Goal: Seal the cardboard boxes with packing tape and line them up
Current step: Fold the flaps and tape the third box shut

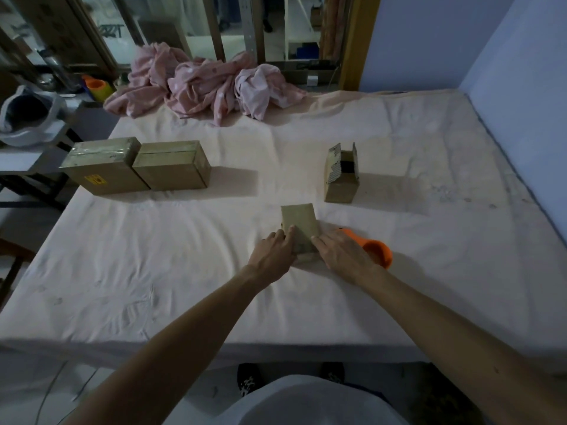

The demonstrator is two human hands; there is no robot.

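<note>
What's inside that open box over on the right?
The open box has its flaps up. Between them only a dark patch shows, contents or shadow, I cannot tell. Its walls hide everything lower down.

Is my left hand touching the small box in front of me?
Touching: in the head view, the left hand rests its fingers on the small box, with no gap.

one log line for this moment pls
small box: pressed by left hand and right hand | tape dispenser: lying by right hand | closed boxes: two, side by side | open box: apart, untouched
</note>
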